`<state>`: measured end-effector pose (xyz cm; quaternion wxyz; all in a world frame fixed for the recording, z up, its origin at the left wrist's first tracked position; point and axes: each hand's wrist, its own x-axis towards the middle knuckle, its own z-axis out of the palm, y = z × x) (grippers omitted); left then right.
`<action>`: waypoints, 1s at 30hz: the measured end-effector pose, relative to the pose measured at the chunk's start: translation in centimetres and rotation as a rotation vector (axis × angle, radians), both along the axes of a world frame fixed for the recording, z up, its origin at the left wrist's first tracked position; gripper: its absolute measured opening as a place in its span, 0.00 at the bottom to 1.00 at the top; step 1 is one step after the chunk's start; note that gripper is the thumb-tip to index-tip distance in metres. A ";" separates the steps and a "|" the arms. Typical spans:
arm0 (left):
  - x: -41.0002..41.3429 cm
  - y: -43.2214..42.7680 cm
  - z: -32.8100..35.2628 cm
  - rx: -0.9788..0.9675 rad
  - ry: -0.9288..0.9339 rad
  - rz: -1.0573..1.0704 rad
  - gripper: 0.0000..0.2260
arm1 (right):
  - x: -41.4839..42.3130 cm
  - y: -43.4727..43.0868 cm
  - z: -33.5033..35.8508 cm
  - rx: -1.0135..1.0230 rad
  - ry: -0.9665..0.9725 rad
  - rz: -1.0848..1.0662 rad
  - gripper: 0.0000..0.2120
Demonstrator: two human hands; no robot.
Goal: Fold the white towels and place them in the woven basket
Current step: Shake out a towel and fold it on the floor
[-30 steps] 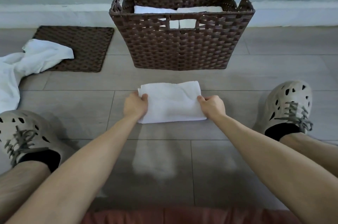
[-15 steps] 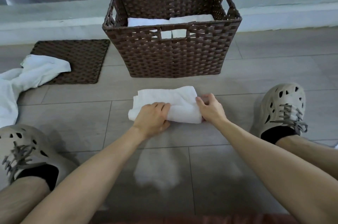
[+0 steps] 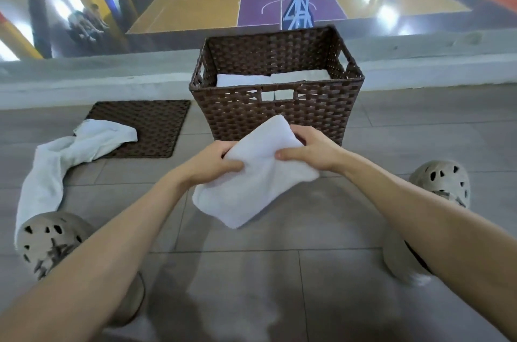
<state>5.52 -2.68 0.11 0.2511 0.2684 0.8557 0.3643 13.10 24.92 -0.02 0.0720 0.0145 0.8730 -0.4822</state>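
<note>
Both hands are holding the folded towel (image 3: 251, 188) just in front of the basket (image 3: 279, 120), seemingly clear of the floor. The left hand (image 3: 215, 162) and right hand (image 3: 310, 151) are each pinching an edge, both grips clamped on cloth, likely keeping the folds from springing open. Two stacked towels (image 3: 243, 80) are lying inside the basket. Left of the basket, a loose towel (image 3: 70, 151) is waiting unfolded, partly over a mat (image 3: 159, 123).

We count four white towels: one held towel (image 3: 251, 188), two folded towels (image 3: 243, 80) (image 3: 300, 76), one loose towel (image 3: 70, 151); one woven basket (image 3: 279, 118), one mat (image 3: 156, 123), two shoes (image 3: 50, 238) (image 3: 442, 179), our left hand (image 3: 215, 162), right hand (image 3: 310, 151)
</note>
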 end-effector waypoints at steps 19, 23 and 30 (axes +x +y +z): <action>3.6 3.1 17.2 0.654 -0.215 0.230 0.21 | 1.8 0.4 21.1 -0.427 -0.109 0.191 0.26; 1.0 3.6 19.8 0.782 -0.197 0.348 0.19 | -0.6 0.6 19.6 -0.987 -0.159 0.195 0.46; -12.1 7.2 24.9 0.860 -0.088 0.540 0.36 | -12.4 0.7 25.0 -0.692 0.120 0.143 0.33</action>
